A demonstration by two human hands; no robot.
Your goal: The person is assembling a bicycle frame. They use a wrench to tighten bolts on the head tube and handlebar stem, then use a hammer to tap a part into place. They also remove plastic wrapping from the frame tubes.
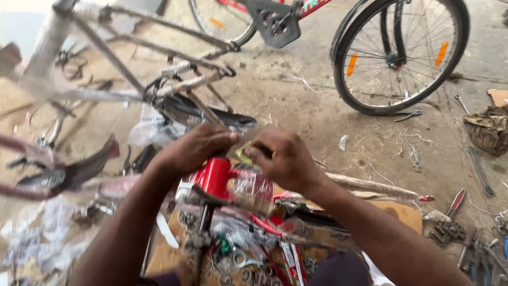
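two hands [193, 148], one bicycle wheel [400, 53], one red frame [214, 177]

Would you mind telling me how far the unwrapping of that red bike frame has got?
Partly done: torn wrapping lies on the floor. In hand: left hand and right hand pinch a small yellowish piece above the red frame. Left: clear plastic covers the frame.

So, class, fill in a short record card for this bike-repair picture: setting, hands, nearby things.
Setting: dusty concrete floor
Left hand: pinching clear plastic wrap over a red bicycle frame
Right hand: gripping the same wrap, close to the left hand
Behind: bicycle wheel with orange reflectors
Right side: wrench, red-handled pliers
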